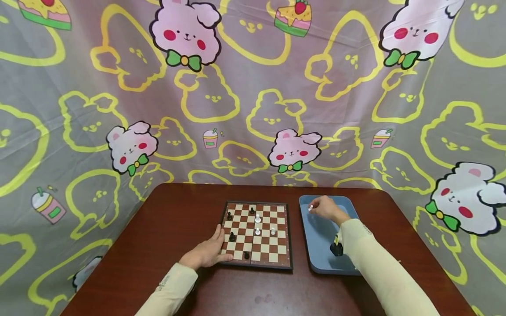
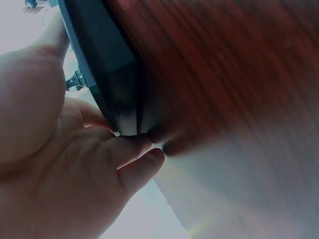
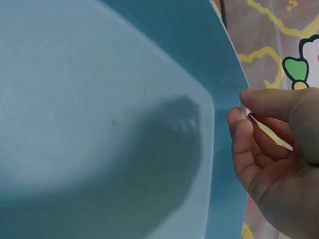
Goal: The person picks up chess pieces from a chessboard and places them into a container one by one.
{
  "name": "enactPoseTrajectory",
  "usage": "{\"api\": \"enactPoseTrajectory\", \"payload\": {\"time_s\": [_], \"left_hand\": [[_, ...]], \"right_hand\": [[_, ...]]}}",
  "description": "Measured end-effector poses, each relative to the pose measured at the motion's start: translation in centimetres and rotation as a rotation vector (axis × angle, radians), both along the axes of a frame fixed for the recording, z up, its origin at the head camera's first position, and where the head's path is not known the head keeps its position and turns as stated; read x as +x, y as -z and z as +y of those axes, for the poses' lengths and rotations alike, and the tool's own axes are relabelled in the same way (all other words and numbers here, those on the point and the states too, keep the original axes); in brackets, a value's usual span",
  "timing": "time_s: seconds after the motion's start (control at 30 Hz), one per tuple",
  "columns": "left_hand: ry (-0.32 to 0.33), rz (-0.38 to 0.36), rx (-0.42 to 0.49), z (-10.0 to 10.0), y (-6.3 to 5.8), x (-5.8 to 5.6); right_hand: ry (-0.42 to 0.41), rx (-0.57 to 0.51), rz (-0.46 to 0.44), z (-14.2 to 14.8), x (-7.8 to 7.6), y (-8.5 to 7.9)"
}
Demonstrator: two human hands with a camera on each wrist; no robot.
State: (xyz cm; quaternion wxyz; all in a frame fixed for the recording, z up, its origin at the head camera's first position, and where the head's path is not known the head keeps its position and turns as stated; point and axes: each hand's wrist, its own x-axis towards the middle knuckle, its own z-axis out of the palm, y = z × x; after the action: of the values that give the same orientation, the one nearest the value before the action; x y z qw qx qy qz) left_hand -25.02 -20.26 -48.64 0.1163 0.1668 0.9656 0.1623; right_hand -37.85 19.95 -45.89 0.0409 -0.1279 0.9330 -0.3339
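Observation:
Between thumb and fingertips, my right hand (image 1: 325, 208) pinches a small white chess piece (image 1: 310, 207) above the far left part of the blue tray (image 1: 316, 245). In the right wrist view the fingers mostly hide that piece (image 3: 245, 110). My left hand (image 1: 209, 251) rests at the left side of the chessboard (image 1: 270, 259), thumb near its front left corner, fingers loosely extended along the edge. Its fingertips touch the board's dark side (image 2: 117, 74) in the left wrist view. Three white pieces (image 1: 258, 231) and several black pieces (image 1: 232, 237) stand on the board.
The brown wooden table (image 1: 174, 210) carries the board, with the tray to its right. Behind and on both sides hangs a grey cloth (image 1: 237, 114) printed with cartoon bunnies. A dark device (image 1: 337, 248) sits by the right sleeve, over the tray.

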Motion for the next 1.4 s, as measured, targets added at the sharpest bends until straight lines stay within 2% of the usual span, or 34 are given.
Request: {"api": "enactPoseTrajectory", "payload": {"time_s": [0.23,0.5,0.7,0.8,1.03,1.4], "left_hand": [[0.008,-0.013,0.005,0.1,-0.1,-0.1],[-0.002,-0.010,0.008,0.0,-0.3,-0.1],[0.002,-0.006,0.012,0.0,-0.3,-0.1],[0.003,-0.002,0.017,0.0,-0.3,-0.1],[-0.003,-0.004,0.026,-0.3,-0.1,0.0],[-0.004,-0.013,0.020,-0.2,-0.1,0.0]], "right_hand": [[-0.041,-0.028,0.011,0.3,0.2,-0.2],[0.010,0.002,0.030,0.5,-0.3,-0.1],[0.023,0.011,0.014,0.4,0.2,-0.9],[0.015,-0.001,0.015,0.0,0.6,-1.7],[-0.062,-0.043,0.027,-2.2,2.0,-2.9],[-0.129,-0.052,-0.041,-6.2,4.8,-3.5]]}}
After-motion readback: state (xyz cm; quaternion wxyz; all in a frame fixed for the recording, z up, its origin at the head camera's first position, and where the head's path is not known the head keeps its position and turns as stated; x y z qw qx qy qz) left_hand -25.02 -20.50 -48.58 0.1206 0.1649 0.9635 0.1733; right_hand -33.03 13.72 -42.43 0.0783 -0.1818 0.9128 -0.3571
